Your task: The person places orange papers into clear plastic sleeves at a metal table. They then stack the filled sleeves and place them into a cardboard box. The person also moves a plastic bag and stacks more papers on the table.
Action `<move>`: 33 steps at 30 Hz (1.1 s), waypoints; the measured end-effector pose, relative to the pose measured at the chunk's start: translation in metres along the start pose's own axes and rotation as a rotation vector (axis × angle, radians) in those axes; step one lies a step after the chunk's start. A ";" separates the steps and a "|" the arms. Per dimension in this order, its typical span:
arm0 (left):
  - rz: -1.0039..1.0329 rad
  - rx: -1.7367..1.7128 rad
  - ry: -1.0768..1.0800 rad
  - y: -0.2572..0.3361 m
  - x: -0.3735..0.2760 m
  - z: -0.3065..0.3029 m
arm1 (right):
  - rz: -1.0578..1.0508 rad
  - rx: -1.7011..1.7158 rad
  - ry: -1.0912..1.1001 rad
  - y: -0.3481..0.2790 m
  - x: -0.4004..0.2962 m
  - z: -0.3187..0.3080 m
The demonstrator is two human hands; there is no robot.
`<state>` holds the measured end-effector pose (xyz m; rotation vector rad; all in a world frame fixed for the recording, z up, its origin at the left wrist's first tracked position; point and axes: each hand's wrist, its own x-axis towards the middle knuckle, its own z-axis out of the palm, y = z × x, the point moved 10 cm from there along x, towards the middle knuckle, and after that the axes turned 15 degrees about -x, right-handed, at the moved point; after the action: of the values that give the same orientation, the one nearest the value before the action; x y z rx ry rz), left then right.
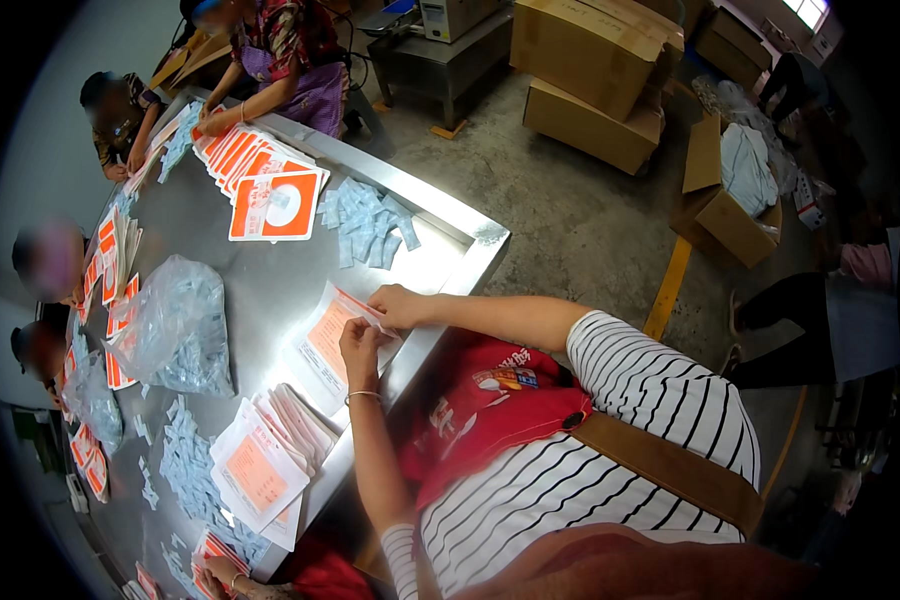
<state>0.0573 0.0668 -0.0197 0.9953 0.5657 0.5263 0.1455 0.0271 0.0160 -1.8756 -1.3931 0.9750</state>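
Observation:
My left hand (361,341), a bracelet on its wrist, pinches the near edge of a white pouch (326,341) with an orange printed panel. Beside it, my right hand (396,306) grips the same edge; its fingertips are partly hidden. The pouch lies on the metal table (270,337) by its near rim. Below it in the picture, a fanned stack of similar pouches (259,465) rests beside a spread of small blue packets (195,465). Above my hands lies a pile of blue packets (367,225), next to a row of orange and white pouches (277,202).
A large clear bag of blue packets (184,330) stands mid-table. The table has a raised metal rim (487,244). Co-workers handle pouches at the far side, the upper end and the bottom edge. Cardboard boxes (592,60) are stacked on the floor, with an open box (735,202) farther right.

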 end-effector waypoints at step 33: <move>0.142 0.239 0.180 0.023 -0.017 0.003 | 0.346 -1.045 0.412 0.057 0.033 -0.111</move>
<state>0.0431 0.0638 0.0051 1.2285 0.7341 0.6903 0.2738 0.0390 0.0247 -2.9114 -1.4478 -0.1343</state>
